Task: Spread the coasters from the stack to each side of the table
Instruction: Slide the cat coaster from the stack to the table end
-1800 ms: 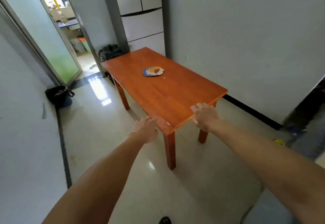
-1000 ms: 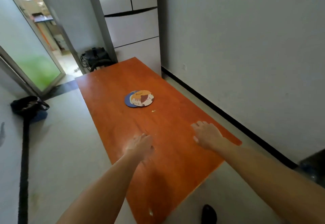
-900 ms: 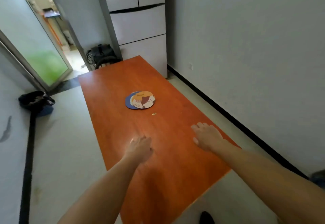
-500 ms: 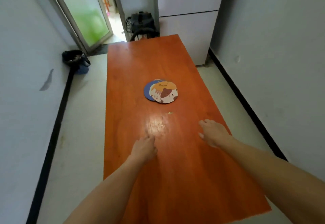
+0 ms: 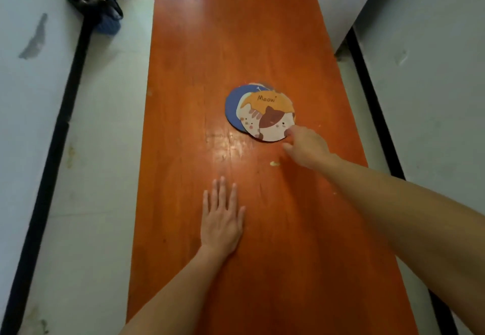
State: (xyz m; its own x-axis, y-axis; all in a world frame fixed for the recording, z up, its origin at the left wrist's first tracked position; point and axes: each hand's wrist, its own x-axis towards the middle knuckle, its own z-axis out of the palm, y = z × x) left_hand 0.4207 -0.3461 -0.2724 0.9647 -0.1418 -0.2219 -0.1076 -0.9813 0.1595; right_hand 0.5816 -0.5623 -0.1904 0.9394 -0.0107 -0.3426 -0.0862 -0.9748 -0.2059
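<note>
In the middle of the table [image 5: 210,45] the coasters [image 5: 261,112] sit piled, none dealt out, right hand [image 5: 305,148] loosely curled touching the top one, left hand [image 5: 221,219] flat, fingers spread.

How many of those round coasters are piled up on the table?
3 that I can tell. The cat coaster lies on top, a blue coaster pokes out to its left, and an edge of another coaster shows at the far side. More may be hidden underneath.
</note>
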